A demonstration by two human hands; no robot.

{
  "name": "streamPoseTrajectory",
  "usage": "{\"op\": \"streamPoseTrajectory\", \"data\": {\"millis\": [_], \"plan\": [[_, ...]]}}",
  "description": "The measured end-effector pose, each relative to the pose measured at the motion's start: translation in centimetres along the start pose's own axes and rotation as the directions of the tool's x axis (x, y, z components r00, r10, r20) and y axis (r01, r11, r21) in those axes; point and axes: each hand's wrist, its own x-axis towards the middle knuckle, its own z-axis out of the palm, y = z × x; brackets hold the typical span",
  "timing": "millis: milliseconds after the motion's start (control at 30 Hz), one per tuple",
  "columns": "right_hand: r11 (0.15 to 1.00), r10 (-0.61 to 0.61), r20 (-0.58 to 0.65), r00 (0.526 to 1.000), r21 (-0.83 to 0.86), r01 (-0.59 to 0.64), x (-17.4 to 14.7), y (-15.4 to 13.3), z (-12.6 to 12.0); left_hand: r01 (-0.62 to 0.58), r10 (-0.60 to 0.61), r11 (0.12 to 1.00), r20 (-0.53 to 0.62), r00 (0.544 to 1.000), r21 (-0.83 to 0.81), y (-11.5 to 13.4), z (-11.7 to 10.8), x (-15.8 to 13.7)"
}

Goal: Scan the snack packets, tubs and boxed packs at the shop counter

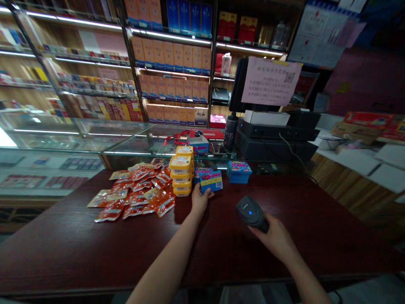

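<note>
My left hand [200, 199] grips a small blue and pink box [211, 181] with a yellow strip and a barcode facing me. My right hand [278, 236] is closed round the handle of a dark barcode scanner [251, 212], whose blue light is lit; its head points toward the box, apart from it. Just left of my left hand stands a stack of yellow-lidded tubs [182, 173]. Beyond them to the left lies a pile of orange snack packets [139, 190]. A stack of similar blue boxes [239, 172] sits to the right of the held one.
All this is on a dark red wooden counter [95, 257]. A glass display case [126, 139] runs behind it. A monitor [238, 86] with a paper notice stands at the back right above a black cash drawer [272, 145]. Shelves of boxes [174, 55] line the wall.
</note>
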Motion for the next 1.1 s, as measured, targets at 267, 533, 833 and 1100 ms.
{"op": "streamPoseTrajectory", "data": {"millis": [267,533,833,1100], "plan": [[0.899,0.122,-0.018,0.992,0.426,-0.103,-0.5,-2.1,-0.1,0.011,-0.011,0.999,-0.012,1.0,0.045,0.2,0.1,-0.1],[0.9,0.129,0.063,0.99,0.411,-0.143,-0.6,-2.1,-0.3,0.013,-0.012,0.999,-0.019,1.0,0.032,0.0,0.2,-0.1],[0.995,-0.056,0.005,0.998,-0.086,0.056,-0.7,-1.5,-0.7,0.016,-0.016,1.0,0.003,1.0,0.017,0.0,0.1,-0.1],[0.866,-0.333,-0.096,0.938,-0.425,0.264,-1.4,2.1,2.0,-0.001,0.001,1.0,0.016,1.0,0.019,0.7,0.1,-0.2]]}}
